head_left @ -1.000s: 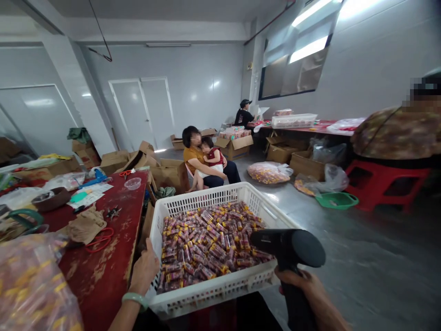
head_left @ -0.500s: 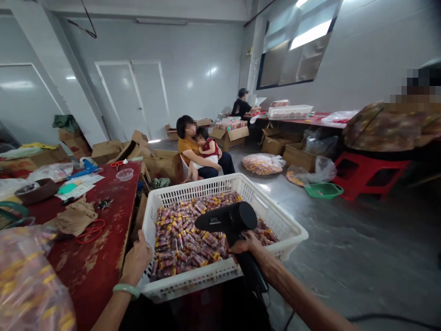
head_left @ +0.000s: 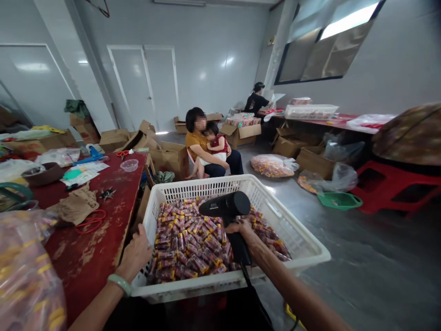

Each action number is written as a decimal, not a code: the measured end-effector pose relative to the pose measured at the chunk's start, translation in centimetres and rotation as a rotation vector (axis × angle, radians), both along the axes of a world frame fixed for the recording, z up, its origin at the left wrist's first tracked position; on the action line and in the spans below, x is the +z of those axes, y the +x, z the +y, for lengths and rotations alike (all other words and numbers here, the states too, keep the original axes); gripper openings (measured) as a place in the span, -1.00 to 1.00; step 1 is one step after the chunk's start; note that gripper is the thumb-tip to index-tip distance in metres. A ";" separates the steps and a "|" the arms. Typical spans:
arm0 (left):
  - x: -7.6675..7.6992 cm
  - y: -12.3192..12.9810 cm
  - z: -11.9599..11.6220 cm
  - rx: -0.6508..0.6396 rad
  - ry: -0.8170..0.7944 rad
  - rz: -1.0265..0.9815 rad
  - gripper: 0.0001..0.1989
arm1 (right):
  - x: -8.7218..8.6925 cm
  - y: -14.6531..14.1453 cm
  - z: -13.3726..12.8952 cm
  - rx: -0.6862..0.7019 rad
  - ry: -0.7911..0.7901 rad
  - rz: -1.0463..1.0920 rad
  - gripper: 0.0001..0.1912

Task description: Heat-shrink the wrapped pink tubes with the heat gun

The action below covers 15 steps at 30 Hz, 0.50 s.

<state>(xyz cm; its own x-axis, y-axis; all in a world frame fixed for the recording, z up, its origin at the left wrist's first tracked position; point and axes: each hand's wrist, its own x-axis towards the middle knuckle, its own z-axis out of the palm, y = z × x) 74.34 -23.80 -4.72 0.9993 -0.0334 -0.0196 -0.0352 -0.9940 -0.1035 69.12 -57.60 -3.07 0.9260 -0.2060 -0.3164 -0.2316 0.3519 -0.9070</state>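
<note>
- Over the basket [head_left: 193,288] of little tubes [head_left: 193,248]: right hand [head_left: 240,228] gripping a black hair dryer [head_left: 222,205]
- On its left side: left hand [head_left: 138,249], can't tell if clenched

The bare left forearm [head_left: 94,305] angles up from the lower left to a left hand [head_left: 137,250] with bent fingers, while the right forearm [head_left: 284,280] stretches in from the lower right, the right hand [head_left: 240,230] curled in a grip.
</note>
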 end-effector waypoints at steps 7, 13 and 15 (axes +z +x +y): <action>0.7 2.6 -0.4 -0.008 0.007 -0.004 -0.56 | 1.1 6.3 0.2 0.005 0.069 -0.011 -0.82; 0.2 3.1 -0.5 0.009 0.034 0.006 -0.62 | 0.9 6.3 4.5 0.250 0.050 0.015 -0.85; 0.0 3.2 -0.6 0.013 0.052 -0.001 -0.61 | 0.8 5.1 6.1 0.366 0.061 0.010 -0.81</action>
<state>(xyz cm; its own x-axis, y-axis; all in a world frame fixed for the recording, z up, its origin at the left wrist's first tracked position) 77.59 -24.37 -4.70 0.9996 -0.0197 -0.0197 -0.0225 -0.9876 -0.1551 74.19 -51.52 -2.22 0.9316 0.1575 -0.3277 -0.3611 0.2972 -0.8839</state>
